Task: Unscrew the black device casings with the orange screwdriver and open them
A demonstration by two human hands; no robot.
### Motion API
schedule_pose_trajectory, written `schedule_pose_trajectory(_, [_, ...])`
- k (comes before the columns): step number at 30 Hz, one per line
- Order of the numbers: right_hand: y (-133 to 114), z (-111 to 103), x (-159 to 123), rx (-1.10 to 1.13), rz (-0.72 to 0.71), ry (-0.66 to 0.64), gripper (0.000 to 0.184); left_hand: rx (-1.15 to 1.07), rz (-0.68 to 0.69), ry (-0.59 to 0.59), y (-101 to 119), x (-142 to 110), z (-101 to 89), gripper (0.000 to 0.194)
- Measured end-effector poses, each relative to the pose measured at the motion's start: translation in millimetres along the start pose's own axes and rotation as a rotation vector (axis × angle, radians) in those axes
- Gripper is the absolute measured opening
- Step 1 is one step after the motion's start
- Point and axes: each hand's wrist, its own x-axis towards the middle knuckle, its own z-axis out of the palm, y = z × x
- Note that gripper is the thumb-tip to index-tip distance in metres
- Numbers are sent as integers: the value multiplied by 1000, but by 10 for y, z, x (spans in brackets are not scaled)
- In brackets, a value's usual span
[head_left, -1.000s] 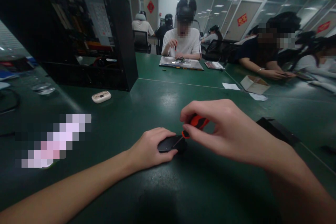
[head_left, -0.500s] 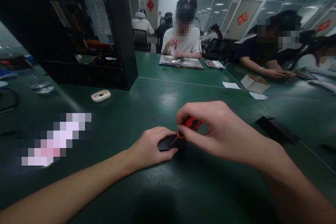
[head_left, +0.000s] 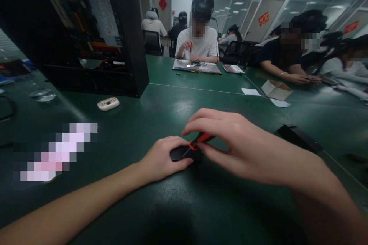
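Observation:
A small black rounded object, shaped like a computer mouse, lies on the green table. My left hand grips it from the left, thumb on the near side and fingers on the far side. In my right hand is a screwdriver with a red and black handle, leaning up to the right. Its thin shaft slants down, and the tip meets the top of the black object. My thumb is at the handle's collar, while the upper fingers are loosened and stretched past it. The palm hides the handle's end.
An opened black computer case stands at the left back. Nearer are a cream earbud case and a blurred-out bright item. A black box-like part lies right; a small carton is beyond. A co-worker sits opposite.
The fingers of my right hand have loosened and stretched out along the screwdriver, and its handle has tilted slightly. My left hand keeps its grip on the black object. The view has shifted a little.

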Motion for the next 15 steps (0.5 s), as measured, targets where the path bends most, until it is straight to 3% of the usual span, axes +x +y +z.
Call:
schedule_pose_trajectory(4, [23,8,-47,-129,83,-36,7,-62,-67,-36,74,22,-20,28])
schedule_pose_trajectory(6, [22,43,-47,-217,131,-13,15,-80,-84,-34,86,29,-15,28])
schedule_pose_trajectory(12, [-141,87,-84,-142,56,-30,13,-64,-101,-11,66,25,16,26])
schedule_pose_trajectory(15, [-132,109,-140,-350,93,-8,9,-52,-87,-5,67,22,21,27])
